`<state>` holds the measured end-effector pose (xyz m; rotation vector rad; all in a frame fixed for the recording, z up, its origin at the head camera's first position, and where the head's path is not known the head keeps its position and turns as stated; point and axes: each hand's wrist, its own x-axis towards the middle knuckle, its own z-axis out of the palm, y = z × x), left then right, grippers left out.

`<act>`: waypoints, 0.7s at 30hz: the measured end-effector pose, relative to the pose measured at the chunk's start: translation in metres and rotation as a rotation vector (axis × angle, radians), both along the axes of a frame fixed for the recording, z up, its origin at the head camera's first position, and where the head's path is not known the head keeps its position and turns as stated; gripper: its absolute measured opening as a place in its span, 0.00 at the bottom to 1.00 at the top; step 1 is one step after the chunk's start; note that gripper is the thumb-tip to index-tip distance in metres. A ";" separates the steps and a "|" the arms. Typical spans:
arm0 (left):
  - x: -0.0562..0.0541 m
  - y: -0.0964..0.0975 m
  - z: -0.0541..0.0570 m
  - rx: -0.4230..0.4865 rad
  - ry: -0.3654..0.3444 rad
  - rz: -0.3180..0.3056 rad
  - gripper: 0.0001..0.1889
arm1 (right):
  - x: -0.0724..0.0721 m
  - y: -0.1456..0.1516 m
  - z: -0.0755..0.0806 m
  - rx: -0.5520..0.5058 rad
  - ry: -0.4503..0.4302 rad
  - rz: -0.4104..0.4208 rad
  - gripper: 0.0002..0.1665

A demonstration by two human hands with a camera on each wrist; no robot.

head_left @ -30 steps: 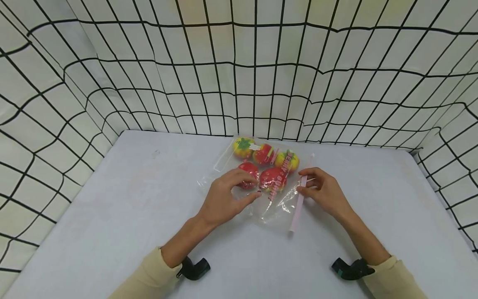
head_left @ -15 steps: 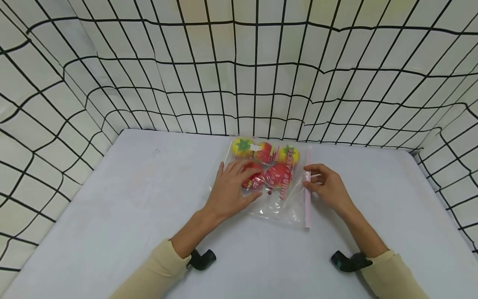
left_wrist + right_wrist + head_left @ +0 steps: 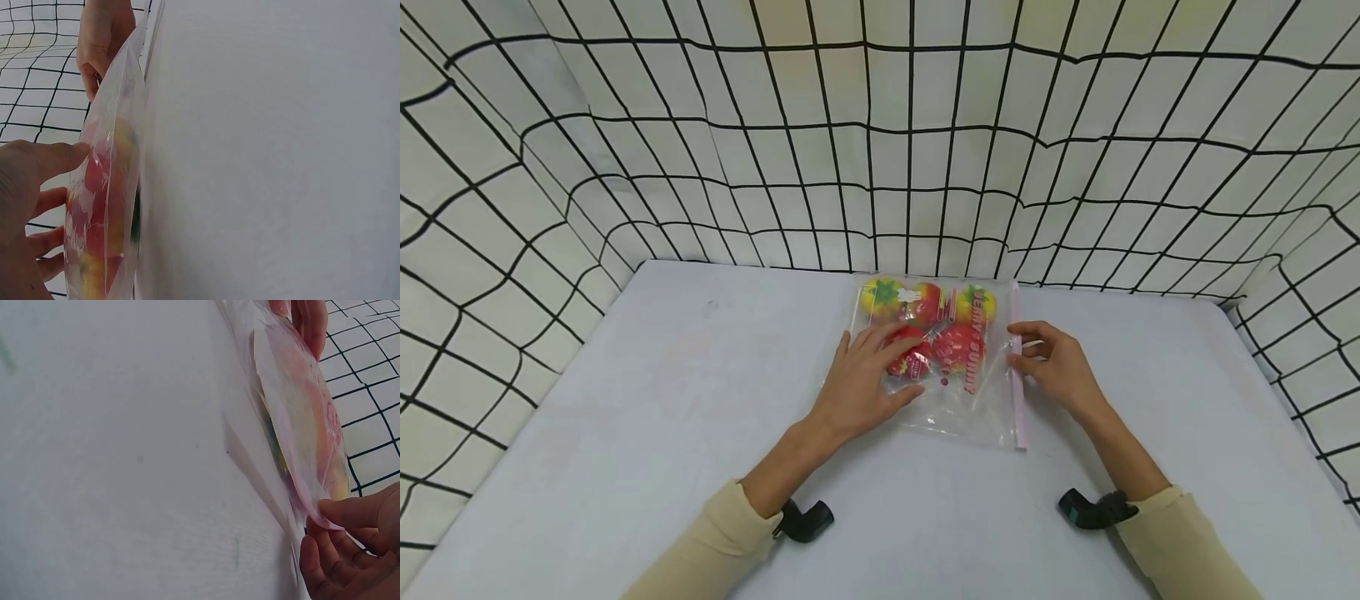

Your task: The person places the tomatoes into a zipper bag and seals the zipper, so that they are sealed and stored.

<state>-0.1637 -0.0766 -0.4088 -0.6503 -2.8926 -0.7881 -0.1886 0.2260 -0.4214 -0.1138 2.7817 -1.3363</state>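
Observation:
A clear zip bag (image 3: 955, 414) lies flat on the white table, with pink lettering and a pink strip (image 3: 1019, 412) along its right edge. Inside show several round red and yellow fruit-like pieces (image 3: 958, 346), some with green leaf shapes. My left hand (image 3: 859, 379) rests over the bag's left part, fingers spread and fairly straight across a red piece. At the right edge my right hand (image 3: 1054, 365) pinches the pink strip between thumb and fingers. In the right wrist view the thumb of the right hand (image 3: 356, 544) presses the strip against the fingers.
A black grid of netting (image 3: 910, 158) rises behind the table and on both sides. The bag's far edge sits close to the table's back edge. Black wrist cameras (image 3: 805, 522) are strapped at the cuffs of both beige sleeves (image 3: 715, 542).
The bag has turned, its pink strip going from slanted to nearly straight up and down. My left hand came down over the bag with flatter fingers; the right hand shifted slightly right and away.

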 end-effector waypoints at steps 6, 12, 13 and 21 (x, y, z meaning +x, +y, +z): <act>0.000 0.003 0.001 -0.007 -0.023 0.007 0.37 | -0.005 0.001 0.001 -0.016 0.007 -0.007 0.27; 0.000 0.008 0.003 -0.029 -0.041 0.017 0.38 | -0.008 -0.001 0.003 0.007 0.030 -0.027 0.28; 0.000 0.008 0.004 -0.033 -0.041 0.019 0.38 | -0.008 -0.001 0.003 0.018 0.039 -0.033 0.29; -0.002 0.009 0.007 -0.066 0.030 0.036 0.37 | -0.003 0.000 0.018 0.165 0.171 -0.101 0.38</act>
